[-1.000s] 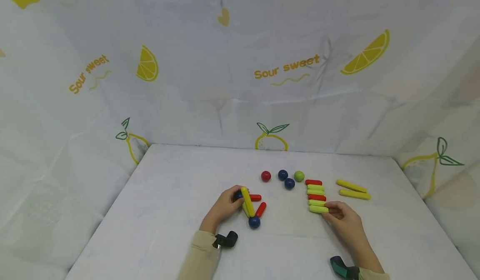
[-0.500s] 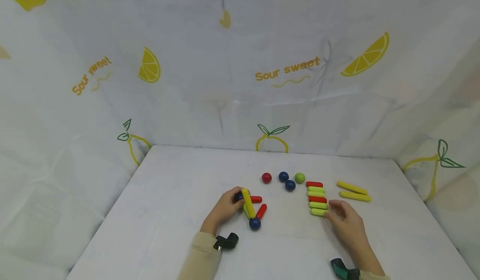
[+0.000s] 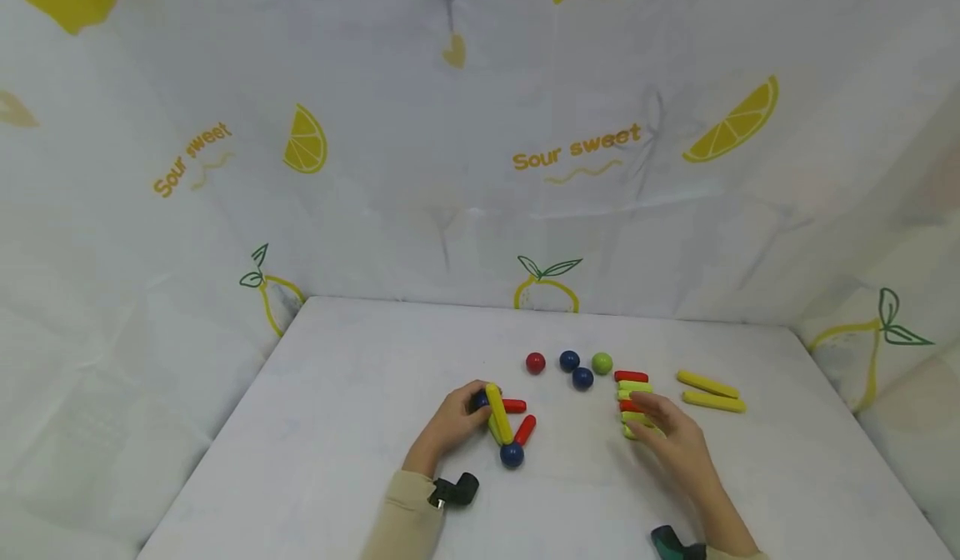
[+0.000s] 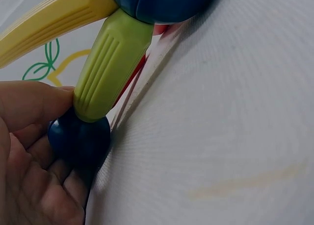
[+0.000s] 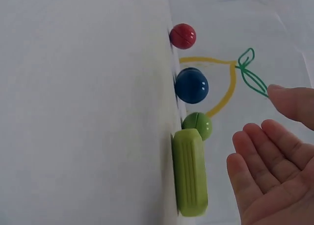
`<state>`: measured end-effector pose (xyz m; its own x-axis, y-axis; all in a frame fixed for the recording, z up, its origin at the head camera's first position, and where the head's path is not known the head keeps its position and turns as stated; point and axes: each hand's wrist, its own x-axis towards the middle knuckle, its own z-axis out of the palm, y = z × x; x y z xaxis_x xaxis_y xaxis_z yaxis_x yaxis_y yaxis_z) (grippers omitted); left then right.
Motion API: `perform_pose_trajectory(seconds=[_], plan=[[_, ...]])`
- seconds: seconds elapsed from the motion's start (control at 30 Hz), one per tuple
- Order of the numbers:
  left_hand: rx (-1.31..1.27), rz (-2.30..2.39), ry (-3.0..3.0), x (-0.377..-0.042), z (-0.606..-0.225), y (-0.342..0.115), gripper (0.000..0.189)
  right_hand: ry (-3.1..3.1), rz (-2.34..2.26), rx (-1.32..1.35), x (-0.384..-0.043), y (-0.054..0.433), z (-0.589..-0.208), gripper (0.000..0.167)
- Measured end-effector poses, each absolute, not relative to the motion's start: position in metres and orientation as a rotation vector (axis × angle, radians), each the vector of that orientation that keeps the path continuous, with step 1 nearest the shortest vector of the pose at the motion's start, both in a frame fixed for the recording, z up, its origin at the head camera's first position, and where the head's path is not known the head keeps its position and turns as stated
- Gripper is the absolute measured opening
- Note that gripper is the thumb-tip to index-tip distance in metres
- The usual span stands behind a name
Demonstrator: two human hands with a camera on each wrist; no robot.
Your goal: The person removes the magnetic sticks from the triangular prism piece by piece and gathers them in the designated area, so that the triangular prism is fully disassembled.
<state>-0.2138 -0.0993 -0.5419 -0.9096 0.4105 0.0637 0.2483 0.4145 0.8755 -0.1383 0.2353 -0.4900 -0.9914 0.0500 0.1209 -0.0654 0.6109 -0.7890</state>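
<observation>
We've got the left hand [image 3: 448, 420] gripping a blue ball [image 3: 481, 400], the right hand [image 3: 677, 445] loose by some short sticks [image 3: 628, 406].

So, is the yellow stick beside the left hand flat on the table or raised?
Raised: in the left wrist view, the yellow stick slants from a blue ball, off the table.

"Sour sweet" lettering [image 3: 576, 147] on the cloth [image 3: 390, 218] behind the worktop [image 3: 360, 368], same slogan [image 3: 192, 159], kinda slanted, past its back left corner
</observation>
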Motion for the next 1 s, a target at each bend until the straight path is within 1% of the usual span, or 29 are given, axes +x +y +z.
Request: perform_pose_trajectory(seconds=[0.17,0.4,0.53,0.77,1.0], plan=[[0.573,1.497,2.501,-0.212,-0.543,-0.099,0.032,-2.659,1.496,0.109,-0.146,0.214,-0.488,0.045],[0.539,1.499,2.507,-0.212,-0.544,-0.099,0.031,-2.536,1.800,0.331,-0.162,0.176,-0.487,0.038],[0.555,1.499,2.510,-0.214,-0.544,-0.099,0.031,-2.499,1.862,0.426,-0.169,0.155,-0.486,0.036],[0.626,1.500,2.542,-0.214,-0.541,-0.100,0.030,-2.466,1.952,0.601,-0.177,0.124,-0.486,0.038],[0.665,1.480,2.569,-0.215,-0.541,-0.101,0.028,-2.490,2.039,0.703,-0.183,0.103,-0.480,0.040]])
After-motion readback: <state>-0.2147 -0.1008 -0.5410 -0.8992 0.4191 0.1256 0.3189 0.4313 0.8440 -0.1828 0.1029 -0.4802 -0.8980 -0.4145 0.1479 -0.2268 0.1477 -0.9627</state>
